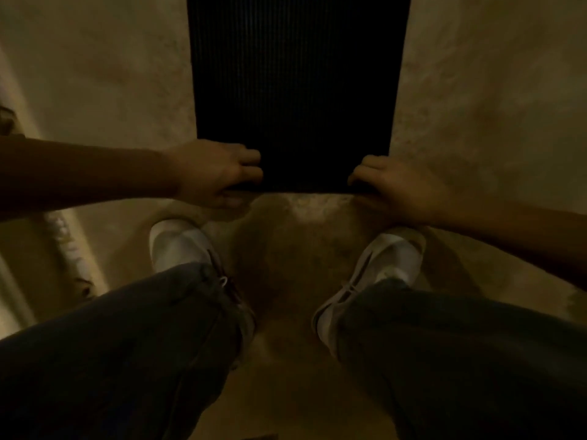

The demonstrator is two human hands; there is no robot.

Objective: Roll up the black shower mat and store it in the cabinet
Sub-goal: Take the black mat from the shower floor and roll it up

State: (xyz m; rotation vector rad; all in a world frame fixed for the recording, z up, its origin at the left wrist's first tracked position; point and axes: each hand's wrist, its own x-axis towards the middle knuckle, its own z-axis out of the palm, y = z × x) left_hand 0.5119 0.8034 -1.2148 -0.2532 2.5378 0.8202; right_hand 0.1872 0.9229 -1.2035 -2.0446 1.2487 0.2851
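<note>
The black shower mat (295,90), ribbed along its length, lies flat on the beige floor and runs from the top edge of the head view down to its near edge in the middle. My left hand (212,173) grips the mat's near left corner, fingers on top and thumb under the edge. My right hand (397,185) holds the near right corner the same way. No rolled part of the mat is visible. The cabinet is not in view.
The light is dim. My two white shoes (178,246) (390,262) and dark trouser legs (127,344) stand just behind the mat's near edge. A pale raised edge (19,281) runs along the far left. Beige mottled floor (111,74) flanks the mat on both sides.
</note>
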